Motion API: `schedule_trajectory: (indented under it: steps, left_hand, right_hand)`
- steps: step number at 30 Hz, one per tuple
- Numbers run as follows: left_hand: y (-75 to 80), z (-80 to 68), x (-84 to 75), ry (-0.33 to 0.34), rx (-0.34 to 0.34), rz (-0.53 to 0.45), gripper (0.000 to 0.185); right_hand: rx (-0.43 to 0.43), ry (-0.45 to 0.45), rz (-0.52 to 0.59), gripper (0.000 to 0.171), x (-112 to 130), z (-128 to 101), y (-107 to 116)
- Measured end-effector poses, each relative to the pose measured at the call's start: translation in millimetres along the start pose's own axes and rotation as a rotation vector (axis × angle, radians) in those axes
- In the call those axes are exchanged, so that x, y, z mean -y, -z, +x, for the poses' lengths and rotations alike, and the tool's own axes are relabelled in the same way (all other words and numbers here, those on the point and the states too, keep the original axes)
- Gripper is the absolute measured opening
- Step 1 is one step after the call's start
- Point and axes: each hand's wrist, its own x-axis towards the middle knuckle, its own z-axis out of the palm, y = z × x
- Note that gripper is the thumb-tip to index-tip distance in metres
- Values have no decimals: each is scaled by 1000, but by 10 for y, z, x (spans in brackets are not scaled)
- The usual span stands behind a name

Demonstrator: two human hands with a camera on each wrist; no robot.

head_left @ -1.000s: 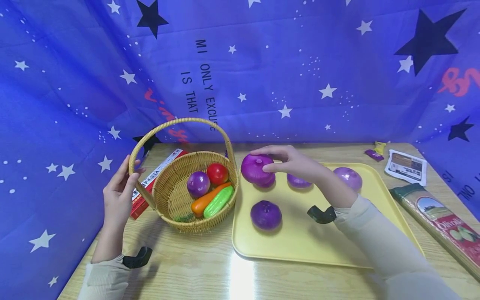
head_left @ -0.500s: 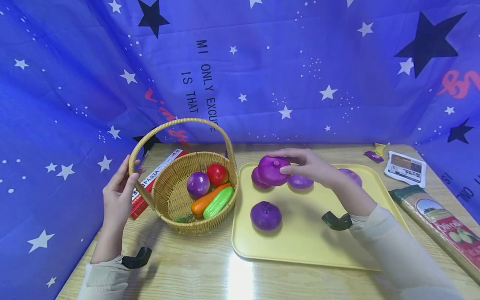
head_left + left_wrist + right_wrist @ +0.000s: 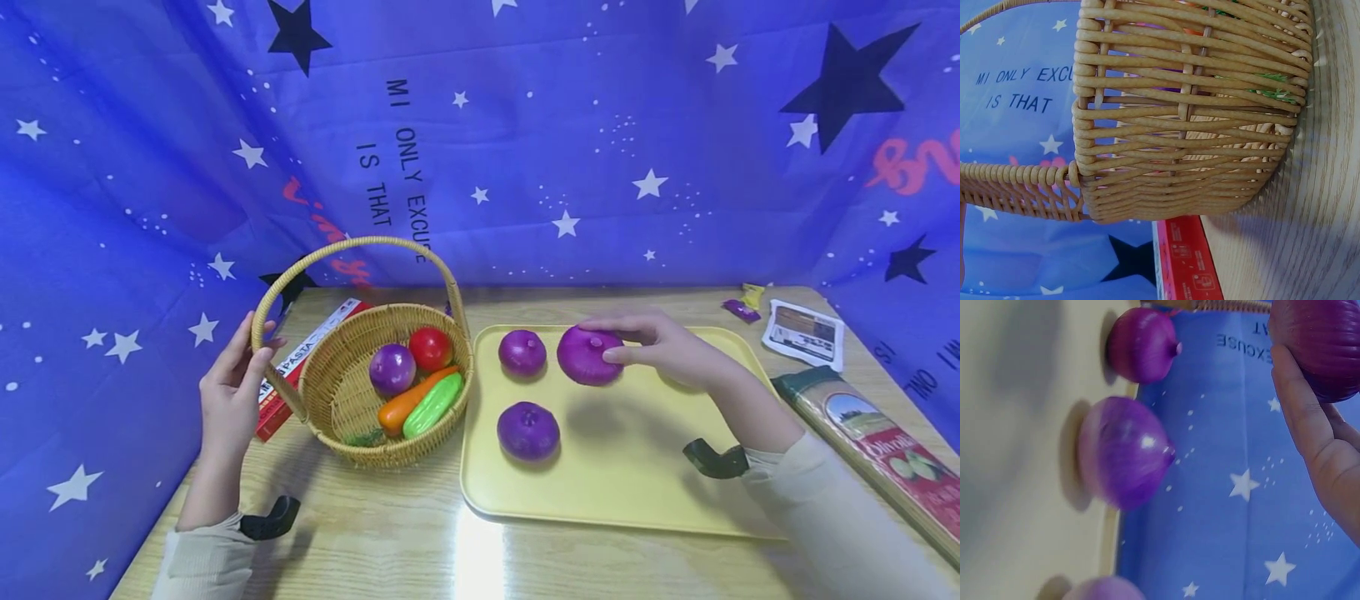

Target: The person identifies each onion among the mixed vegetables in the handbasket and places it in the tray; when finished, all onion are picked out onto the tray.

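Note:
My left hand (image 3: 234, 392) grips the handle (image 3: 258, 325) of a round wicker basket (image 3: 330, 367) on its left side. The basket holds a purple onion (image 3: 392, 369), a red tomato (image 3: 431, 348), an orange carrot (image 3: 401, 410) and a green cucumber (image 3: 433, 406). My right hand (image 3: 663, 348) holds another purple onion (image 3: 590, 355) by its sides, raised above a yellow tray (image 3: 600, 483). Two onions sit at the tray's left, one at the back (image 3: 522, 353) and one in front (image 3: 528, 431). The right wrist view also shows a lighter onion (image 3: 1125, 453) and a pale one (image 3: 1104, 590), mostly hidden in the head view.
A red pasta box (image 3: 273, 410) lies behind the basket's left side. Right of the tray are a long Olivoilà packet (image 3: 870, 442), a white pouch (image 3: 804, 333) and two small wrapped sweets (image 3: 742, 310). A blue star-patterned cloth (image 3: 570, 150) hangs behind the table.
My right hand has carried its onion rightwards across the tray, uncovering the back-left onion and covering the one behind it. My left hand has stayed on the basket handle.

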Motion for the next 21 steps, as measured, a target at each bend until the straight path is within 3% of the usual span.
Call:
schedule_trajectory:
  steps: [4,12,21]
  left_hand:
    - [-10,-3,-13,-9,-1,-8,47]
    - [-24,-14,-33,9,-16,-9,46]
    - [-27,-10,-28,9,-20,-26,46]
  right_hand:
    - [7,12,2,43,-82,-87,37]
    - [-44,-153,-171,44,-99,-236,33]
    - [-1,-150,-87,43,-241,-370,-102]
